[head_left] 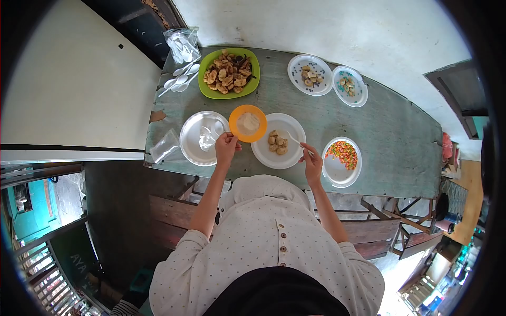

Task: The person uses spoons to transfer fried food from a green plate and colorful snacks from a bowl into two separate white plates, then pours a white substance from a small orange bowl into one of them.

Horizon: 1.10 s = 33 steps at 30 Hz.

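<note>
My left hand (227,148) pinches the near rim of an orange bowl (233,124) with a pale, creamy substance in it. The bowl is over the gap between two white plates and overlaps their edges. In my right hand (312,159) is a white plastic spoon (294,139), its head over the middle white plate (292,156). Several browned pieces of food (277,143) lie on that plate, beside the spoon's head. Left of it, another white plate (194,152) bears a clear plastic wrapper and what looks like a white spoon (217,127).
At the back left stands a green plate (255,79) heaped with browned food, near loose white spoons (182,80) and a bag of spoons (183,45). Two patterned plates (320,64) (363,96) hold food pieces. Colourful sprinkles (345,154) fill a right-hand plate (337,180). A clear packet (165,146) lies left.
</note>
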Motion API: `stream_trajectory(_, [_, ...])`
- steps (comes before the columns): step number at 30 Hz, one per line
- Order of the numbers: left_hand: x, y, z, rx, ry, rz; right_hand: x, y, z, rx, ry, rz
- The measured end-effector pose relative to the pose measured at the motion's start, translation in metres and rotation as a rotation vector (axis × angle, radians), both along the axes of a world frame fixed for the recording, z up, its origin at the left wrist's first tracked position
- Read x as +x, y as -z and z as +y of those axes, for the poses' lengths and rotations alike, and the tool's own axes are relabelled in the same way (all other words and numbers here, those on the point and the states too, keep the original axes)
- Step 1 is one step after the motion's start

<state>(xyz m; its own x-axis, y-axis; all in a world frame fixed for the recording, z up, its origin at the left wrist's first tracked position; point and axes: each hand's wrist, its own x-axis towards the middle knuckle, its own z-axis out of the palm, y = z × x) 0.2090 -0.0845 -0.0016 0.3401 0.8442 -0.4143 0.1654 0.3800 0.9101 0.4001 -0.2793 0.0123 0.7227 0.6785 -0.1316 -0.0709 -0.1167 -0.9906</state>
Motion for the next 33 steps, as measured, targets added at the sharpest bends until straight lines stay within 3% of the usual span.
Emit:
stream_trajectory(10, [0.001, 0.008, -0.006, -0.017, 0.004, -0.043, -0.006, -0.004, 0.003, -0.061, -0.062, -0.205])
stream_trajectory(14, [0.002, 0.006, -0.007, -0.032, 0.012, -0.028, -0.004, -0.008, 0.007, -0.055, -0.022, -0.168])
stream_trajectory(19, [0.003, 0.009, -0.007, -0.015, -0.005, -0.043, -0.006, -0.019, 0.016, -0.058, -0.044, -0.386])
stream_trajectory(26, [0.006, 0.006, -0.014, -0.020, 0.048, -0.033, -0.012, -0.038, 0.026, 0.027, -0.028, -0.385])
stream_trajectory(33, [0.016, 0.002, -0.024, -0.028, 0.122, -0.031, -0.016, -0.020, 0.027, -0.025, -0.119, -0.167])
